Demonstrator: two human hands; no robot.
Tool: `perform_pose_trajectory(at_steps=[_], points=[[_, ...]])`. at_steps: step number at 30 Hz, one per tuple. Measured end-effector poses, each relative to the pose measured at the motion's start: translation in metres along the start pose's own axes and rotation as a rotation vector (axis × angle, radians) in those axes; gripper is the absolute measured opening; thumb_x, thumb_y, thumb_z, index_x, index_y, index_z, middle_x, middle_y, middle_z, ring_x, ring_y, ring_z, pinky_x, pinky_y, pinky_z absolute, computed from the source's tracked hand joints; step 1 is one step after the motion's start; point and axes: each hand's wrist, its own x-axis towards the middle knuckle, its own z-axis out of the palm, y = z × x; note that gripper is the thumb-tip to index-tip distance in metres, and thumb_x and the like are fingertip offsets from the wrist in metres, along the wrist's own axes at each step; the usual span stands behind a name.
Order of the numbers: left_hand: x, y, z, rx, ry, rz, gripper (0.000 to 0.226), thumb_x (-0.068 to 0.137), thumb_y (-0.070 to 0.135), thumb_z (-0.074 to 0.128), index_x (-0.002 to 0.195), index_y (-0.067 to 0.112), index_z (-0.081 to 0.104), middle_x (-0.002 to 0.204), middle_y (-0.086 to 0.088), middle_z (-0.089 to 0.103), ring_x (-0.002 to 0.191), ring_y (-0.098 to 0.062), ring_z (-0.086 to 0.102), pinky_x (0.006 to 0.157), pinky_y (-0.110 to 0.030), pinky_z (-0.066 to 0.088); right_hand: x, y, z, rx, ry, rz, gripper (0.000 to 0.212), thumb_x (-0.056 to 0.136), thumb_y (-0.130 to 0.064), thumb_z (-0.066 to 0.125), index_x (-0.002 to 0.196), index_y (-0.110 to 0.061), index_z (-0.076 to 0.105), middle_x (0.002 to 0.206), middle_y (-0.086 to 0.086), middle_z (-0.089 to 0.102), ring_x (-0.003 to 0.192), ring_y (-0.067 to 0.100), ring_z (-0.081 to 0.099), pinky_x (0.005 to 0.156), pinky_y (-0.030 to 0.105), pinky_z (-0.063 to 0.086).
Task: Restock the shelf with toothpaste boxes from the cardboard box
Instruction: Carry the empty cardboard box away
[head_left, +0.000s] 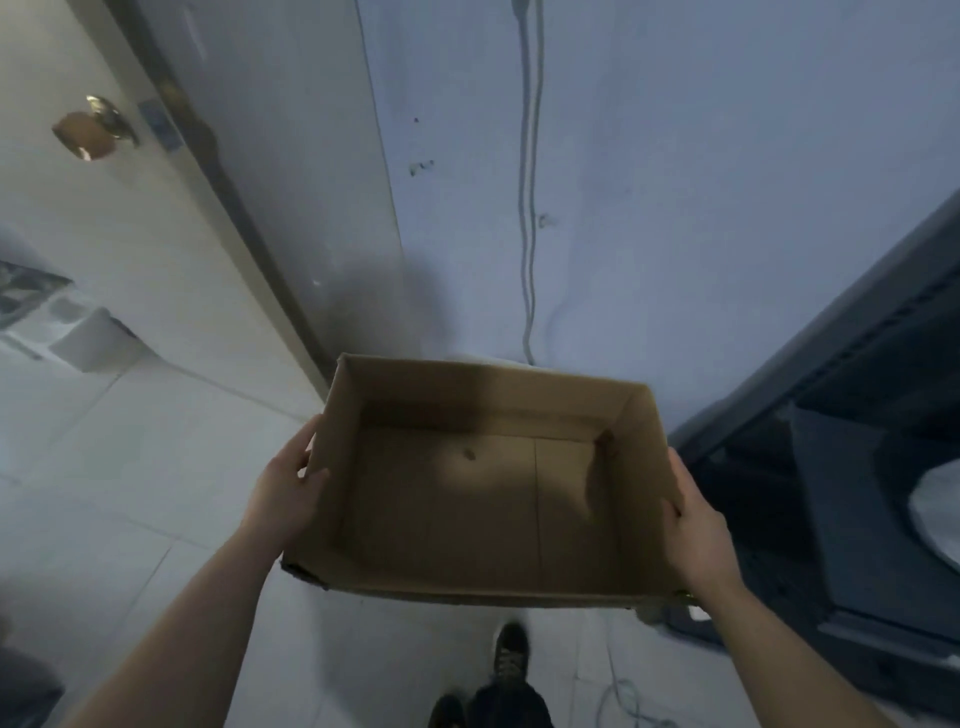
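1. A pale blue-grey wall (675, 156) is filling the upper half of the frame, and a light tiled floor (130, 467) is spreading across the lower left.
2. A white door (104, 234) with a brass knob (91, 127) is standing at the upper left.
3. A thin cable (527, 208) is running down the wall from the top centre and ending just behind the box.
4. The box (483, 395) is sitting in the lower centre of the frame, held in the air above the floor, open side up, with its bare brown bottom showing.
5. The left hand (288, 488) is gripping the box's left wall: the thumb is hooking over the rim and the fingers are lying against the outside.
6. The right hand (696, 530) is clasping the right wall, thumb lying along the rim; its fingers are hidden behind the cardboard.
7. A dark unit (857, 441) is rising along the right edge, just beside the box; it is possibly the shelf, but it is too dim to tell.
8. A dark shoe (511, 649) is showing on the floor at the bottom centre, below the box.
9. A loose wire (623, 696) is lying on the floor to the right of the shoe.
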Motion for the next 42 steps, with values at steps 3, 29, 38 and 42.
perform_pose_trajectory(at_steps=[3,29,38,42], points=[[0.044,0.008,0.019,0.001,-0.019,-0.002,0.068,0.088,-0.002,0.054,0.143,0.035,0.039,0.131,-0.006,0.058,0.120,-0.029,0.055,0.096,-0.045,0.047,0.037,0.004,0.008,0.016,0.014,0.048,0.069,0.099,-0.013,0.038,0.147,-0.053,0.009,0.083,0.011,0.068,0.065,0.025,0.063,0.063,0.038,0.054],[0.292,-0.009,0.167,0.089,-0.162,0.084,0.065,0.094,0.002,0.047,0.146,0.037,0.031,0.131,-0.003,0.057,0.117,-0.029,0.054,0.096,-0.049,0.048,0.239,0.051,0.114,-0.052,0.132,0.234,0.067,0.100,-0.014,0.038,0.149,-0.047,0.008,0.071,0.009,0.060,0.060,0.026,0.057,0.063,0.042,0.053],[0.304,-0.009,0.168,0.105,-0.196,0.070,0.066,0.095,0.001,0.048,0.150,0.031,0.027,0.135,-0.007,0.056,0.117,-0.032,0.056,0.088,-0.042,0.049,0.241,0.047,0.115,-0.113,0.107,0.238,0.068,0.100,-0.015,0.038,0.152,-0.041,0.001,0.079,0.009,0.060,0.062,0.022,0.056,0.056,0.036,0.048],[0.302,0.002,0.160,0.132,-0.211,0.013,0.067,0.097,0.010,0.050,0.153,0.026,0.017,0.143,-0.009,0.048,0.124,-0.032,0.052,0.096,-0.047,0.044,0.239,0.038,0.112,-0.120,0.100,0.228,0.067,0.099,-0.021,0.044,0.152,-0.036,0.007,0.140,0.012,0.043,0.103,0.029,0.058,0.078,0.039,0.052]])
